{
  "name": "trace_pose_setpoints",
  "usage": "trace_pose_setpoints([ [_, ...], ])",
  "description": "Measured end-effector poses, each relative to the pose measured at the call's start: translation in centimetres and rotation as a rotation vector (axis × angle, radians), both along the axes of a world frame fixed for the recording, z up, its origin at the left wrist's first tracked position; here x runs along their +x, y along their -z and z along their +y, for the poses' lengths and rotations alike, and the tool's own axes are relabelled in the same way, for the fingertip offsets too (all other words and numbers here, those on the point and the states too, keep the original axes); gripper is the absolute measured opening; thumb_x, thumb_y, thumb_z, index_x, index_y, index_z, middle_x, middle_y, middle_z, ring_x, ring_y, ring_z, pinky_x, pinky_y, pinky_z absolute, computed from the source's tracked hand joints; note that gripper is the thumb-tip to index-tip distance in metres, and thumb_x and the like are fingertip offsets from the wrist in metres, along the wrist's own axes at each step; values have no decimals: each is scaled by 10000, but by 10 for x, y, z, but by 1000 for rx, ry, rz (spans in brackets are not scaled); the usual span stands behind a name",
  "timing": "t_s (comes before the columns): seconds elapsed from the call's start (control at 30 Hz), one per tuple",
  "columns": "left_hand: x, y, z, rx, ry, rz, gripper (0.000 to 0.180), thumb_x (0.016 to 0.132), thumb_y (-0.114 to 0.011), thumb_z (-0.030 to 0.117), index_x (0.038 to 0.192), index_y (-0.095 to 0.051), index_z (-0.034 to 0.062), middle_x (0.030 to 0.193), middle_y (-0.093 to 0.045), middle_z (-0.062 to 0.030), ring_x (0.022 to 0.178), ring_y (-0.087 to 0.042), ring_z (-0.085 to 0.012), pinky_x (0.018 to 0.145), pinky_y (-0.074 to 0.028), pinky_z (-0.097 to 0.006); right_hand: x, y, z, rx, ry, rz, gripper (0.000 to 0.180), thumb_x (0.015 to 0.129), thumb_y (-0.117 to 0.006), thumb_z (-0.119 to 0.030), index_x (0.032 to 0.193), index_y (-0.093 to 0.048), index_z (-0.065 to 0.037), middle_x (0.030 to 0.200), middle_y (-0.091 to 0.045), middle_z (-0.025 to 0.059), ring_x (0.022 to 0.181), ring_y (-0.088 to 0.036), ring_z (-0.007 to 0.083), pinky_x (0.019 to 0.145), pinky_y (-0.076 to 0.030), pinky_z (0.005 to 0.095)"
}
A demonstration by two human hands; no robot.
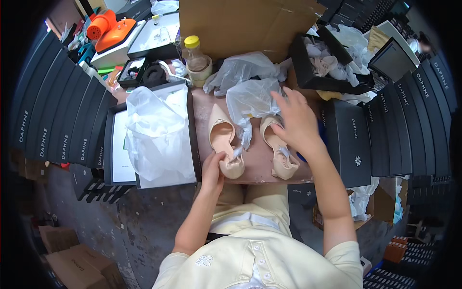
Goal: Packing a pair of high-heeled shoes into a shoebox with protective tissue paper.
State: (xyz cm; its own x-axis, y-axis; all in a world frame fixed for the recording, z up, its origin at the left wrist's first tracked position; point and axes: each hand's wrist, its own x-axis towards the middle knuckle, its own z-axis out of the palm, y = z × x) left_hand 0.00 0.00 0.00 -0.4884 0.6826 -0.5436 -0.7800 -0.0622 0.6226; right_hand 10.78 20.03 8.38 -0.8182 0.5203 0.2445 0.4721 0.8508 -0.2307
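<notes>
Fingers of the left hand [212, 169] are pinched together on the heel end of the left beige shoe [224, 139], forearm coming up from the lower edge, elbow bent, wrist straight. Right hand [297, 121] lies palm down with its fingers spread apart and reaching up-left, covering the toe part of the right beige shoe [281, 156] and touching the crumpled clear plastic bag [251, 98] just above it; whether it grips anything, cannot tell. Right forearm runs diagonally from lower right. Both shoes lie side by side on the pinkish worktop [257, 166], toes pointing away from the person, heels near the front edge, a strip of plastic between them. Open black shoebox [111, 144] with a big white plastic sheet in it sits just left of the shoes. Black box lid [349, 142] lies right of the hand. Yellow-capped bottle [195, 54] stands behind, in front of a cardboard sheet [240, 24]. Stacks of black boxes [53, 111] on both sides.
</notes>
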Motion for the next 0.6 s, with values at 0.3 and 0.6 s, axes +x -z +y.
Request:
trace_pose_setpoints([
  [0.3,16,-51,-37,-47,-106,1541,848,754,-680,213,1385,-175,-46,1428,-229,-220,1316,-251,-356,1059,-228,-432,-20,-18,44,-103,47,233,238,680,-614,-167,869,-601,-23,790,-594,151,812,-595,297,723,-470,372],
  [0.6,-64,-88,68,-381,104,1720,692,679,-710,120,1307,-422,84,938,-655,-107,919,-599,-303,899,-376,-536,31,-141,3,-1250,-179,399,224,780,-658,-194,840,-623,18,724,-598,7,614,-523,41,555,-413,190],
])
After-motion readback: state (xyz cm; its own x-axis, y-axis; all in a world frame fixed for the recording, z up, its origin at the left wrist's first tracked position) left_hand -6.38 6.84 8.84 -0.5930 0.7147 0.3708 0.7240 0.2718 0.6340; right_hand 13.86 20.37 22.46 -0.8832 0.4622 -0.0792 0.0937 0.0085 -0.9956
